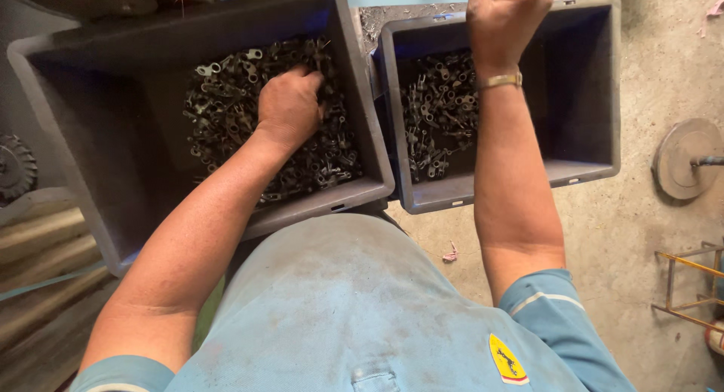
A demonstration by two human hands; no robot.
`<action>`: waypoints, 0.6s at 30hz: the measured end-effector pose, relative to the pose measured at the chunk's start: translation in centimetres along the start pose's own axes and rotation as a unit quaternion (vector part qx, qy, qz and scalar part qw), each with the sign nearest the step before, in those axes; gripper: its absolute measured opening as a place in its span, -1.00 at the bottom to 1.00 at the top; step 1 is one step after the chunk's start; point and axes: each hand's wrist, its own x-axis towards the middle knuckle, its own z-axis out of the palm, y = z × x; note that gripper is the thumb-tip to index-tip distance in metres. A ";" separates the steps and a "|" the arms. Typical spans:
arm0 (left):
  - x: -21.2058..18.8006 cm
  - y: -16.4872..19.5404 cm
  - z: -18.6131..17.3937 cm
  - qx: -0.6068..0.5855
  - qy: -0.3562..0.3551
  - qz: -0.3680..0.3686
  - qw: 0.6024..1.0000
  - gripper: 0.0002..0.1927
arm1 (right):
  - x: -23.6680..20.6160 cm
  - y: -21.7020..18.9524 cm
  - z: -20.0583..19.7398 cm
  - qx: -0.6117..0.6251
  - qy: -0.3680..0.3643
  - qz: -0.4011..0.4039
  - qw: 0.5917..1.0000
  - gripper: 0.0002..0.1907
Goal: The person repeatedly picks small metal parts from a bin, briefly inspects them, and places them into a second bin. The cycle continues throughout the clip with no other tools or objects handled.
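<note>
Dark steel fittings (226, 128) heaped along left bin's (68, 120) near wall: likely heavy, rigid, oily; best pinched at ringed ends. Left hand (290, 109) curled, clutching some; right hand (504, 18) clenched over right bin's (588, 98) far rim, contents hidden.

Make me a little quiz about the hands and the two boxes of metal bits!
1. True or false: the left hand lies on the metal parts in the left bin.
2. Which bin holds fewer parts? A) left bin B) right bin
3. What is worn on the wrist of the right hand?

Key
1. True: its fingers dig into the pile.
2. B: its small heap of parts covers only one side of the floor.
3. A gold-coloured wristband, perhaps a watch.
</note>
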 end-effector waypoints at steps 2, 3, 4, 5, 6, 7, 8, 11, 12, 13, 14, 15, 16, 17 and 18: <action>0.4 -0.1 0.0 -0.005 -0.025 -0.025 0.999 -0.68 | -0.8 -2.3 -2.1 0.070 0.001 0.020 0.997 -0.74; 0.5 -0.1 -0.1 -0.008 -0.036 -0.038 0.999 -0.68 | -1.2 -3.4 -3.3 0.076 0.020 0.000 0.997 -0.89; 0.5 0.0 -0.2 -0.023 -0.014 -0.037 0.999 -0.69 | -1.7 -4.6 -4.5 0.081 0.035 -0.019 0.996 -0.89; 0.4 0.1 -0.4 -0.037 0.007 -0.038 0.999 -0.69 | -2.2 -5.8 -5.7 0.037 0.053 -0.027 0.998 -0.86; 0.2 0.3 -0.7 -0.049 0.030 -0.039 0.998 -0.69 | -2.7 -7.0 -6.7 -0.006 0.072 -0.036 0.997 -0.81; 0.0 0.5 -1.2 -0.058 0.044 -0.037 0.997 -0.73 | -3.1 -8.3 -7.6 -0.050 0.090 -0.043 0.994 -0.76; -0.4 0.8 -1.7 -0.070 0.053 -0.033 0.996 -0.77 | -3.6 -9.5 -8.4 0.008 0.065 -0.010 0.998 -0.78; -1.2 2.4 -4.4 -0.156 0.095 0.009 0.983 -0.82 | -5.1 -12.8 -9.4 0.149 -0.017 0.049 0.987 -0.83; -1.8 3.0 -5.6 -0.193 0.110 0.025 0.975 -0.82 | -5.6 -13.7 -9.4 0.181 -0.064 0.043 0.980 -0.84; -2.2 3.5 -6.8 -0.257 0.085 0.018 0.963 -0.82 | -6.3 -14.4 -9.3 0.239 -0.117 0.044 0.963 -0.80; -2.4 4.2 -7.9 -0.317 0.063 0.011 0.946 -0.81 | -6.8 -15.0 -9.1 0.298 -0.168 0.041 0.939 -0.76; -2.6 4.9 -8.9 -0.376 0.042 0.000 0.926 -0.81 | -7.4 -15.5 -8.9 0.308 -0.185 0.025 0.933 -0.73; -2.6 5.4 -9.9 -0.404 0.021 0.008 0.915 -0.81 | -7.8 -15.9 -8.7 0.320 -0.204 0.009 0.925 -0.69; -2.4 5.9 -10.7 -0.430 0.003 0.016 0.902 -0.82 | -8.0 -16.4 -8.5 0.333 -0.223 -0.010 0.916 -0.66; -2.2 6.3 -11.4 -0.457 -0.015 0.026 0.889 -0.82 | -8.0 -16.8 -8.5 0.335 -0.215 -0.024 0.917 -0.67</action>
